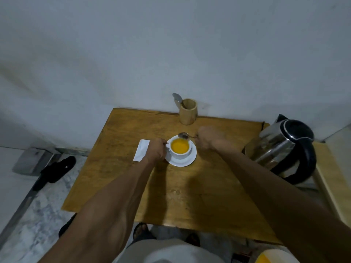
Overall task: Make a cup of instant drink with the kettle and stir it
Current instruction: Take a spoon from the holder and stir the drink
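Observation:
A white cup (179,155) filled with orange drink stands on a white saucer (187,161) near the middle of the wooden table (171,186). My left hand (156,150) grips the cup's left side at the handle. My right hand (207,137) holds a metal spoon (183,135) by its handle, the bowl hovering just over the cup's far rim. The steel kettle (284,147) with a black lid and handle stands at the table's right edge.
A white sachet (141,150) lies left of my left hand. A wooden holder (188,111) with another spoon (177,98) stands at the back edge by the wall. A black sandal (57,170) lies on the floor to the left.

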